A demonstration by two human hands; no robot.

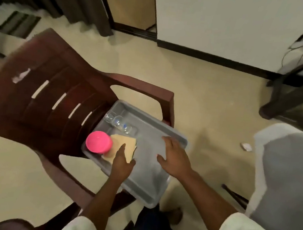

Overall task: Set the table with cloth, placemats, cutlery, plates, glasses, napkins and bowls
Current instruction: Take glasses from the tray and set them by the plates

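White sleeves frame the bottom edge, cut off by it, and two bare forearms reach from them toward a grey plastic tray (158, 186) that sits on the seat of a dark brown moulded plastic chair (42, 92) with a slatted back. Over the tray's near-left part, the left hand (122, 163) lies with fingers extended onto a stack of beige napkins (125, 144), flat and square-cut; whether it pinches them cannot be told. Above the tray's right side the right hand (175, 159) hovers with fingers spread and relaxed, gripping nothing. Touching the napkins, at the tray's left corner, stands a glossy pink bowl (99, 141), seemingly upturned. Clear glasses (119, 123) lie at the tray's far end, blurred, their number hard to make out. Right of the tray, a pale grey cloth (286, 172) drapes over something hidden, running out of view.
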